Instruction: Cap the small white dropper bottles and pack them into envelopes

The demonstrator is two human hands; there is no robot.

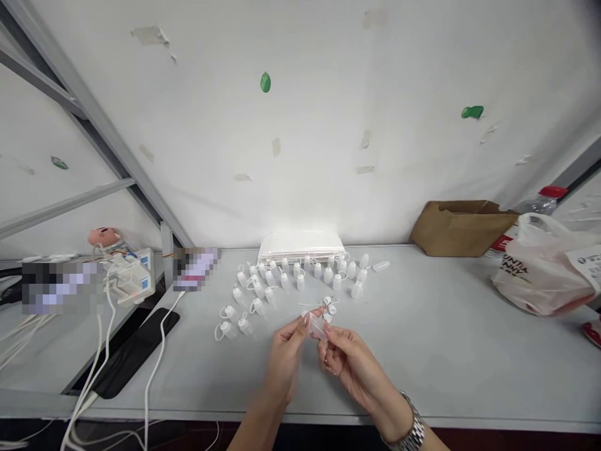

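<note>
A small translucent plastic squeeze bottle (318,326) is held over the front part of the grey table (436,332). My left hand (290,343) pinches its upper left end with thumb and fingers. At the other end, my right hand (348,358), with a metal watch on the wrist, grips the bottle between thumb and curled fingers. Just beyond my fingers lie a few loose white caps (332,309), partly hidden. Farther back stand several capped small bottles (300,282) in uneven rows, some with looped cap straps. A nearer group of bottles (244,326) stands to the left.
A white flat package (300,244) lies against the wall behind the bottles. On the left are a phone (195,269), a black power bank (136,357), white cables and a power strip (136,279). A brown paper bag (462,228) and a white plastic bag (539,269) stand right.
</note>
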